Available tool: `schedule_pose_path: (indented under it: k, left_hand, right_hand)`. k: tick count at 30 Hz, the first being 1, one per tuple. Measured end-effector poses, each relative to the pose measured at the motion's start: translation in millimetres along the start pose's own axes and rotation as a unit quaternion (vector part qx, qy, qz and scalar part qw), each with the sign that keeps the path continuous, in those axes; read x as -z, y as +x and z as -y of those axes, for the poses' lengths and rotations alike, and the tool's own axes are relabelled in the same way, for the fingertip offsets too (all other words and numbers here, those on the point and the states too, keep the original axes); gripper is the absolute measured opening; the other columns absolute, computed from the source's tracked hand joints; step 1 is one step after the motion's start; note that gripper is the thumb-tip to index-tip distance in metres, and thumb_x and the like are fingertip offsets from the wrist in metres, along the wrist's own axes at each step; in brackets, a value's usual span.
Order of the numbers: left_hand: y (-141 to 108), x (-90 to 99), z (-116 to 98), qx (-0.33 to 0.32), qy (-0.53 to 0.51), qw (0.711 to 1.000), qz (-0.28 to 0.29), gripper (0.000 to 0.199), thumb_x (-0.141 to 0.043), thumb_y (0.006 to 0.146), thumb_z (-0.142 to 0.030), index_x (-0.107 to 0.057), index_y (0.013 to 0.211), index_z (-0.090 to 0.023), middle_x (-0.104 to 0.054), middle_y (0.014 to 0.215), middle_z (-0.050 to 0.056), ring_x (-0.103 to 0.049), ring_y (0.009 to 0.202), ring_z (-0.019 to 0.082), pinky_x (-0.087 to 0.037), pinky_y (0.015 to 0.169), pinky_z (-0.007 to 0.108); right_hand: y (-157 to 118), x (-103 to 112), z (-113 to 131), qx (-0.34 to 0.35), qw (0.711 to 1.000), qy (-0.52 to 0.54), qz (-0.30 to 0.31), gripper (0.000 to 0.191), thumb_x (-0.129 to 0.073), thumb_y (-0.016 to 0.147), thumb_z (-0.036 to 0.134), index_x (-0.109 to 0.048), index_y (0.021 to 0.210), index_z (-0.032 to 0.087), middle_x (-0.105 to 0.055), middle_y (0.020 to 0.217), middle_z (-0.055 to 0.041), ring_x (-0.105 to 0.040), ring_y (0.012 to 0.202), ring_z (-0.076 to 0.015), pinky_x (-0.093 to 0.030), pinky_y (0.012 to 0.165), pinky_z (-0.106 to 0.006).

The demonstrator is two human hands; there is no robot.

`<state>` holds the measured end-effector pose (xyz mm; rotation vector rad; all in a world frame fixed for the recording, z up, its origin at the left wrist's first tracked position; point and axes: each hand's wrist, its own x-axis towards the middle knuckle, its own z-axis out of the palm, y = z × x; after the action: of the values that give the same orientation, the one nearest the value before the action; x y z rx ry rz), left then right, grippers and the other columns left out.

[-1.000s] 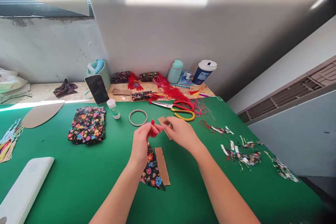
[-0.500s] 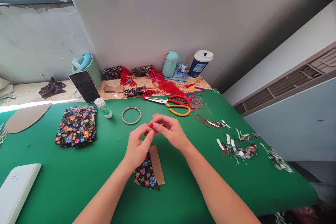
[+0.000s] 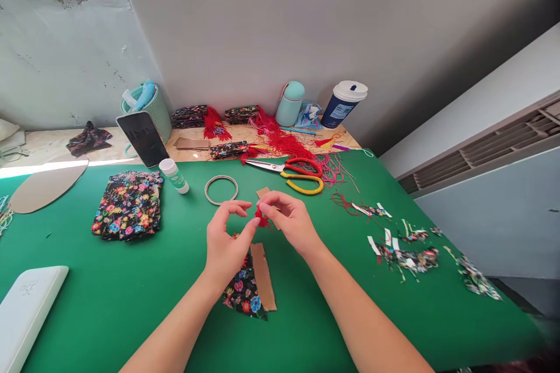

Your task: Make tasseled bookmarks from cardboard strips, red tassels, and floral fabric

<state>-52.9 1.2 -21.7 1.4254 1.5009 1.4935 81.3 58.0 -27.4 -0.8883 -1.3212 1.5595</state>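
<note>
Between my hands is a small red tassel. My right hand pinches its top with thumb and fingertips. My left hand has its index finger lifted away from the thumb, whose tip is close to the tassel's left side; whether it touches cannot be made out. Below the hands, a black floral cloth lies on the green mat, with a brown card strip along its right side. Another piece of card shows just behind my right hand.
Behind the hands are a tape ring, scissors, a glue stick and a leaning phone. Folded floral cloth lies left, scraps right. A flask and a cup stand by the wall.
My left index finger has opened away from the thumb, and more of the red tassel shows between the hands. The view has shifted slightly.
</note>
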Motion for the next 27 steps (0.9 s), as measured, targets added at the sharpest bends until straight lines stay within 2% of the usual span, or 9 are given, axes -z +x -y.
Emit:
schedule_pose_path:
  k: [5,9,15,18,19,21,23,24,27]
  left_hand:
    - [-2,-2.5,1,0.003,0.035,0.999,-0.029,0.017,-0.067,0.077,-0.027,-0.058,0.089,-0.02,-0.067,0.087,0.002,-0.063,0.087,0.018,-0.048,0.08,0.033]
    - [-3,-2.4,3,0.008,0.014,0.999,-0.037,0.018,-0.066,0.077,-0.023,-0.057,0.092,-0.02,-0.069,0.081,0.0,-0.065,0.081,0.016,-0.05,0.08,0.032]
    - [0,1.4,3,-0.005,0.025,0.998,-0.053,0.013,-0.066,0.077,-0.02,-0.059,0.088,-0.02,-0.067,0.077,-0.001,-0.065,0.075,0.015,-0.05,0.076,0.03]
    - [1,3.7,2,-0.047,0.037,0.996,-0.059,0.009,-0.065,0.078,-0.019,-0.058,0.084,-0.02,-0.065,0.077,-0.001,-0.062,0.075,0.013,-0.049,0.071,0.027]
    - [0,3.3,1,-0.082,0.043,0.995,-0.04,0.008,-0.064,0.079,-0.017,-0.058,0.083,-0.021,-0.064,0.077,-0.001,-0.06,0.075,0.013,-0.048,0.071,0.028]
    - [-5,-0.8,-2,-0.196,0.07,0.977,0.046,0.009,-0.059,0.08,-0.012,-0.058,0.08,-0.021,-0.063,0.072,-0.001,-0.057,0.073,0.014,-0.046,0.075,0.03]
    - [-17,-10.1,-5,-0.34,0.116,0.916,0.177,0.016,-0.051,0.081,-0.006,-0.059,0.079,-0.02,-0.059,0.064,-0.002,-0.053,0.068,0.014,-0.043,0.081,0.035]
    - [-25,-16.5,-6,-0.387,0.132,0.884,0.228,0.017,-0.049,0.081,-0.006,-0.06,0.08,-0.02,-0.056,0.061,-0.002,-0.05,0.065,0.013,-0.042,0.081,0.035]
    - [-56,-39.2,-8,-0.467,0.141,0.812,0.322,0.016,-0.051,0.083,-0.012,-0.06,0.072,-0.019,-0.053,0.062,-0.001,-0.046,0.063,0.013,-0.041,0.08,0.033]
  right_hand:
    - [-3,-4,1,0.013,1.0,-0.013,0.016,0.019,-0.069,0.075,0.037,-0.063,0.07,0.02,-0.06,0.072,0.0006,-0.059,0.062,-0.0124,-0.051,0.06,-0.027]
    - [-3,-5,0,0.027,0.999,-0.03,0.009,0.018,-0.069,0.075,0.036,-0.063,0.07,0.02,-0.061,0.074,0.0,-0.058,0.063,-0.0123,-0.049,0.058,-0.026]
    - [-4,-3,4,0.053,0.997,-0.052,-0.009,0.015,-0.068,0.076,0.032,-0.063,0.068,0.02,-0.06,0.075,-0.0006,-0.057,0.067,-0.0126,-0.047,0.057,-0.024]
    - [-1,1,4,0.052,0.996,-0.068,-0.038,0.017,-0.069,0.074,0.033,-0.063,0.066,0.019,-0.059,0.074,-0.0006,-0.055,0.065,-0.0114,-0.046,0.058,-0.024]
    - [0,2,3,0.047,0.995,-0.07,-0.053,0.018,-0.07,0.073,0.034,-0.064,0.066,0.019,-0.059,0.074,-0.0003,-0.054,0.062,-0.0108,-0.046,0.057,-0.024]
    - [3,6,1,0.032,0.994,-0.064,-0.088,0.019,-0.071,0.07,0.036,-0.064,0.066,0.019,-0.061,0.071,0.0001,-0.053,0.058,-0.0102,-0.046,0.056,-0.025]
    - [5,10,0,0.012,0.992,-0.054,-0.115,0.021,-0.073,0.068,0.038,-0.064,0.068,0.019,-0.062,0.066,0.0004,-0.054,0.056,-0.0108,-0.046,0.056,-0.025]
    - [6,12,0,0.002,0.991,-0.048,-0.122,0.021,-0.073,0.068,0.038,-0.064,0.068,0.019,-0.062,0.064,0.0005,-0.054,0.056,-0.0113,-0.046,0.056,-0.025]
    - [7,17,1,-0.015,0.991,-0.037,-0.13,0.023,-0.074,0.066,0.039,-0.064,0.069,0.019,-0.063,0.063,0.0005,-0.055,0.058,-0.0118,-0.047,0.057,-0.026]
